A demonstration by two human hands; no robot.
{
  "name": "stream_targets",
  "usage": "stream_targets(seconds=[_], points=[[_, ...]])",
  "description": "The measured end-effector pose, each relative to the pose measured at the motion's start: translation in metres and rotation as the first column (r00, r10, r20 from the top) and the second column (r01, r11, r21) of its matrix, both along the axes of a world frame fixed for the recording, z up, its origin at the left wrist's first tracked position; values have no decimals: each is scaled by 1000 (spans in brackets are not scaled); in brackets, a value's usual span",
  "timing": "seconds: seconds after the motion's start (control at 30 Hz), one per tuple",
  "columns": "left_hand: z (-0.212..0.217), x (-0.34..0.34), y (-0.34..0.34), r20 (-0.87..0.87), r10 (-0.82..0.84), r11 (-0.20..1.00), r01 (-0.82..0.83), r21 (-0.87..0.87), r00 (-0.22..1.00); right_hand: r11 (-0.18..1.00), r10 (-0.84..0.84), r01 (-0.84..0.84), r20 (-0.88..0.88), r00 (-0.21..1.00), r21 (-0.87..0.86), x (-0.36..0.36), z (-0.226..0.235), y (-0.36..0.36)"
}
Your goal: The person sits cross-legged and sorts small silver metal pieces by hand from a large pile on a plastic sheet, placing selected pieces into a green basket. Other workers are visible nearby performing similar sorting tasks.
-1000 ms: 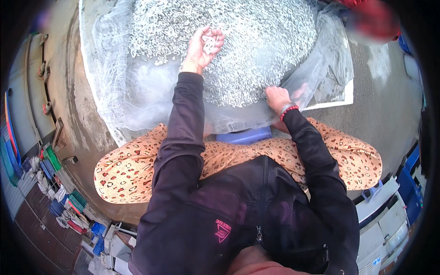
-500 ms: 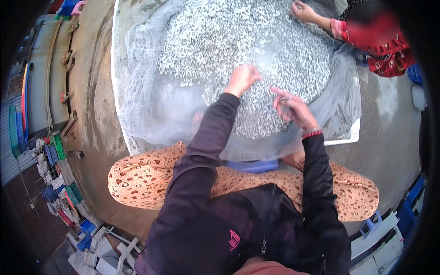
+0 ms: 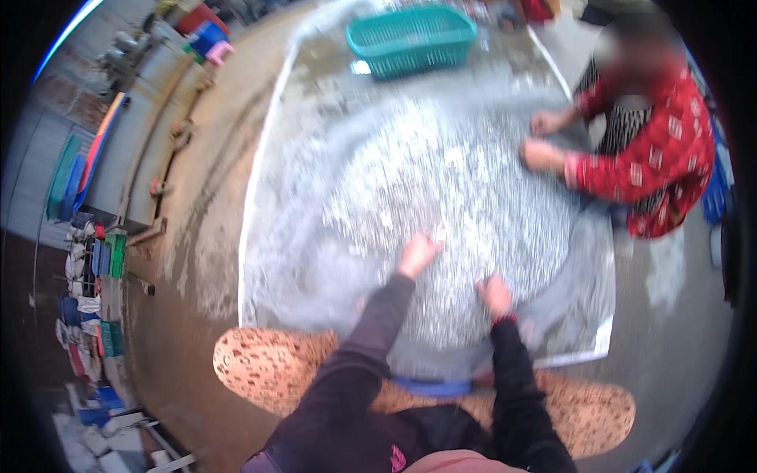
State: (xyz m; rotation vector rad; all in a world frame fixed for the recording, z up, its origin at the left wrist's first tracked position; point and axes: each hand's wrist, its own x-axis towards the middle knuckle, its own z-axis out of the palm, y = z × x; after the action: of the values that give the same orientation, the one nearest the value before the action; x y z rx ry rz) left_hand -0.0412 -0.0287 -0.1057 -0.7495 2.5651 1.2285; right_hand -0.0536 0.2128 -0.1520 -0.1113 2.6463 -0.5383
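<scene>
A wide, shallow heap of small silvery-white pieces (image 3: 505, 229), which look like tiny fish, lies on a pale mesh net (image 3: 296, 260). The view is smeared by motion. My left hand (image 3: 420, 254) is at the near middle of the heap, its fingers curled together. To its right and a little nearer, my right hand (image 3: 496, 296) is also closed, low over the heap. Whatever either hand may hold is too small and blurred to make out.
A co-worker in red (image 3: 666, 169) crouches at the right, both hands at the heap's edge. Beyond the heap stands a green plastic basket (image 3: 412, 43) on the white-edged sheet (image 3: 256, 205). A blue object (image 3: 434, 388) sits between my legs. Metal troughs (image 3: 146, 150) line the left.
The view has shifted, bringing in the green basket and more of the co-worker. My right hand's fingers were spread and are now curled. My left hand stays closed over the heap.
</scene>
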Motion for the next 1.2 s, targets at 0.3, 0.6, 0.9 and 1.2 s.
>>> stream_targets(seconds=[0.3,0.6,0.9,1.2], points=[[-13,5,17,-134,-124,992,127,13,983,968,189,-183,22,982,-170,-15,0,-3],[27,13,-13,-113,212,81,98,992,971,691,-35,278,353,935,-667,-33,46,-3],[52,2,-9,-37,298,-44,52,998,954,-234,121,737,734,669,-634,-36,89,7],[-2,4,23,-7,-210,947,202,-250,978,-200,171,568,542,823,-799,-51,108,28]])
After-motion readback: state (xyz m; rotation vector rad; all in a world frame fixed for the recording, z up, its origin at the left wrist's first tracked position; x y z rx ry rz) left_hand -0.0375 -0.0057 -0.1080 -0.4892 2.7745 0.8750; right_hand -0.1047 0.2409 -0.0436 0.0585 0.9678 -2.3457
